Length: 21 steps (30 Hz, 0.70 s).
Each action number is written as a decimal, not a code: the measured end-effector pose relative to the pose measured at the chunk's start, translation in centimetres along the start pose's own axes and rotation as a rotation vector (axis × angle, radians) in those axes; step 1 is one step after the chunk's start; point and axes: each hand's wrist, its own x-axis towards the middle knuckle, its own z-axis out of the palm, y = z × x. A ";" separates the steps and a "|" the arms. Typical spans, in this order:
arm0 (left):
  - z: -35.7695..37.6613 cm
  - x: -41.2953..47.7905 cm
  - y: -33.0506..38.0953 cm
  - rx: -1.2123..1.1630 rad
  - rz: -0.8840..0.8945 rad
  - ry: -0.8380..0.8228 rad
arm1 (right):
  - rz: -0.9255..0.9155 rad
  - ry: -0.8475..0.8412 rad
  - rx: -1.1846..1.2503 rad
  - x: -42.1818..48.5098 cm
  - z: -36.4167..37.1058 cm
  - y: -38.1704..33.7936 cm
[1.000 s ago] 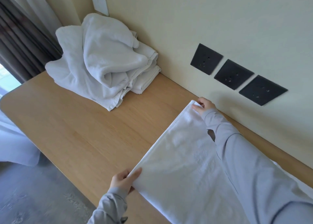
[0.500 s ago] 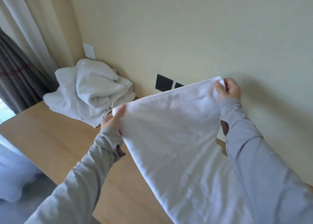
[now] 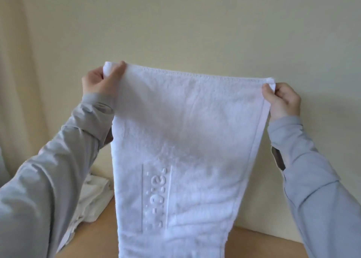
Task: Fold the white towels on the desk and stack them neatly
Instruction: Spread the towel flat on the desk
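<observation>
Towel (image 3: 185, 140) — wooden desk (image 3: 263, 242), cream wall (image 3: 195, 23)

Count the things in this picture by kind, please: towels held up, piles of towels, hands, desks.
Held-up towel: 1
Pile of towels: 1, its towels cannot be counted
Hands: 2, left hand and right hand
Desk: 1
Total: 5

The towel (image 3: 185, 140) we hold up between our left hand (image 3: 97, 84) and right hand (image 3: 281, 101) hangs like a screen and hides the middle of the table (image 3: 259, 242). Bare table shows on either side of it. At the left a towel pile (image 3: 91, 203) stands in the way, and the wall (image 3: 195, 23) closes the far side.
</observation>
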 end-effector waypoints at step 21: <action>4.8 3.2 6.6 -0.094 0.341 -0.182 | -0.270 0.279 -0.109 1.4 -5.0 -10.3</action>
